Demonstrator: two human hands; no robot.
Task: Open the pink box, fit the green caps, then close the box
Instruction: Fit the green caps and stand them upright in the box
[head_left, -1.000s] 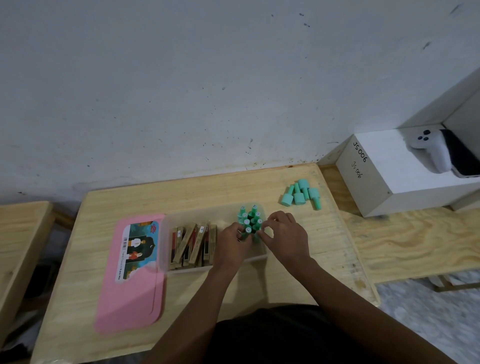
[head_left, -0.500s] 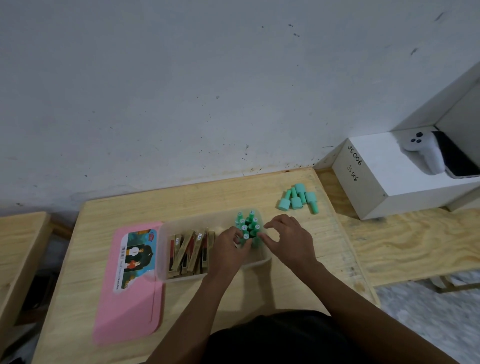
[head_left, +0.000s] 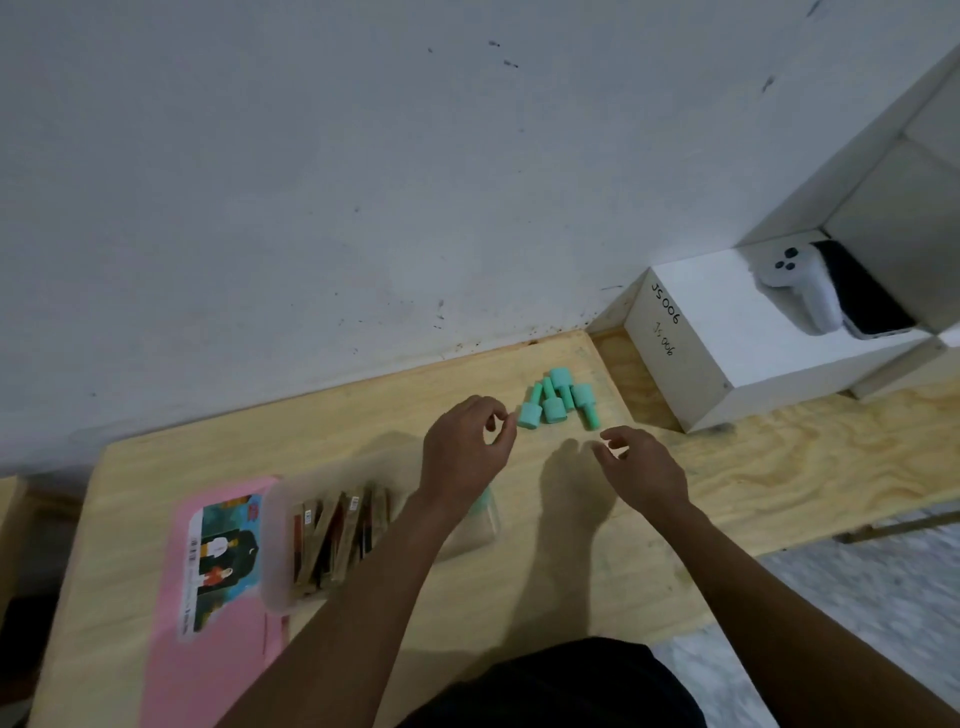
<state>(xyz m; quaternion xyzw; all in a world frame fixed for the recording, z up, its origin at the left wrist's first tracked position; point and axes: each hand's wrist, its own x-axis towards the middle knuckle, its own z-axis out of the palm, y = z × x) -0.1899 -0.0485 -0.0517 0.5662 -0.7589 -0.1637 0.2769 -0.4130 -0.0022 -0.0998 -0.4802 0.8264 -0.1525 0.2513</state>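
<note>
The clear box (head_left: 280, 545) stands open on the wooden table (head_left: 519, 597), with its pink lid (head_left: 208, 649) lying flat to its left. Brown sticks (head_left: 337, 540) fill its left half; my left forearm hides its right half. A small pile of green caps (head_left: 558, 399) lies at the table's far right. My left hand (head_left: 465, 447) hovers just left of the pile, fingers curled apart and holding nothing, fingertips close to the nearest cap. My right hand (head_left: 641, 467) hovers just below the pile, also open and holding nothing.
A white box (head_left: 727, 332) marked with handwriting sits to the right on a second wooden surface, with a white controller (head_left: 802, 291) and a dark phone (head_left: 867, 296) on it. The grey wall runs along the table's far edge.
Both hands have left the green pieces in the box and moved up and right to the loose caps. The view has also shifted.
</note>
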